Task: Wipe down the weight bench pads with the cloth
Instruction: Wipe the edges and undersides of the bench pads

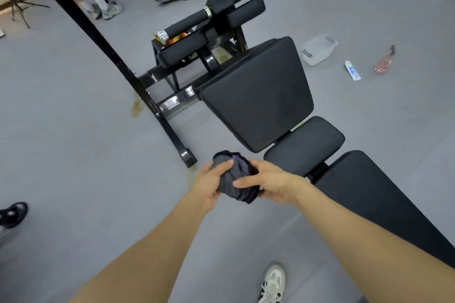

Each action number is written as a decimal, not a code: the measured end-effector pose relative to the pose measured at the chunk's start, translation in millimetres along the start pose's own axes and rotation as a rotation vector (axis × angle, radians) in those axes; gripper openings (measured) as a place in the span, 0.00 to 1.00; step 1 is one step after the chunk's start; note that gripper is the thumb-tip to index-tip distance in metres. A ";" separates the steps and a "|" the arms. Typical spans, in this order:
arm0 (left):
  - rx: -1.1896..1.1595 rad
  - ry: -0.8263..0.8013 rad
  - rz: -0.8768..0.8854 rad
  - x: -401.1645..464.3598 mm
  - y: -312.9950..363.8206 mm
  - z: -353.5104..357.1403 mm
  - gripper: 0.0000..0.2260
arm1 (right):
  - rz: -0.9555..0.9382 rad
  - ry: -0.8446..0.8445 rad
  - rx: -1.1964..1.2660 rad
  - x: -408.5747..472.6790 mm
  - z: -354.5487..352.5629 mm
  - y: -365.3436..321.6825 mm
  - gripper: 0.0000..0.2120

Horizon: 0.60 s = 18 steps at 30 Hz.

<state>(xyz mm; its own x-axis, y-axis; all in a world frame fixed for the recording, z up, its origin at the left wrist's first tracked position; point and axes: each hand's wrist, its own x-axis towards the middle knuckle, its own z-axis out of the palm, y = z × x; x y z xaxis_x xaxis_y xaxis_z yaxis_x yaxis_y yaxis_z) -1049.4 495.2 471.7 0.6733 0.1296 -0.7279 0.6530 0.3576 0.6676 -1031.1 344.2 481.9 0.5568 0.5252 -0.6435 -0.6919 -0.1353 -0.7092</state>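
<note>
Holding the cloth (235,178) bunched up between both hands, we stood beside the bench (384,194) and had not yet brought it to any pad. Our left hand (211,186) gripped the grey wad from the left, its fingers (225,163) curled over the top, while our right hand (267,183) clasped it from the other side, thumb lying across the front; both sets of fingers were clenched on the fabric, neither one released. The cloth hung in the air over the floor, near the lower corner of the large back pad (258,96) but apart from it. We judged the work to be at its very start, or between passes: we seemed to be gathering or refolding the cloth into a handy pad before wiping. None of the black cushions showed wet streaks or any mark of wiping that we could make out, though their dark surface would hide much. By that reckoning everything seemed left to do: the back pad, the small middle pad (305,145), the long seat pad (369,192), and perhaps the foam rollers (214,8) and the leg cushions (182,50) at the far end.
</note>
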 end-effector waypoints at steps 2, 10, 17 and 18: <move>-0.032 0.037 -0.008 17.0 8.6 -4.5 0.15 | 0.013 0.062 -0.037 16.6 -4.6 -5.2 0.12; 0.292 0.215 0.241 73.1 12.5 -19.5 0.07 | 0.016 0.408 0.011 73.5 -12.2 -7.1 0.09; 0.344 -0.076 0.161 109.0 6.2 -11.1 0.19 | 0.007 0.432 0.176 113.2 5.3 -13.8 0.13; 0.298 -0.122 0.099 118.4 7.5 -15.1 0.25 | 0.017 0.363 0.251 116.3 9.2 -15.7 0.18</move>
<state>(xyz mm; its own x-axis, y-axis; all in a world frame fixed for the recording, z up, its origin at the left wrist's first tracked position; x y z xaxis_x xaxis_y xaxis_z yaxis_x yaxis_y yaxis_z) -970.0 527.1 388.1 0.7632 0.0317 -0.6454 0.6431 0.0601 0.7634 -959.7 415.0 420.9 0.6391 0.1893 -0.7455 -0.7674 0.0908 -0.6348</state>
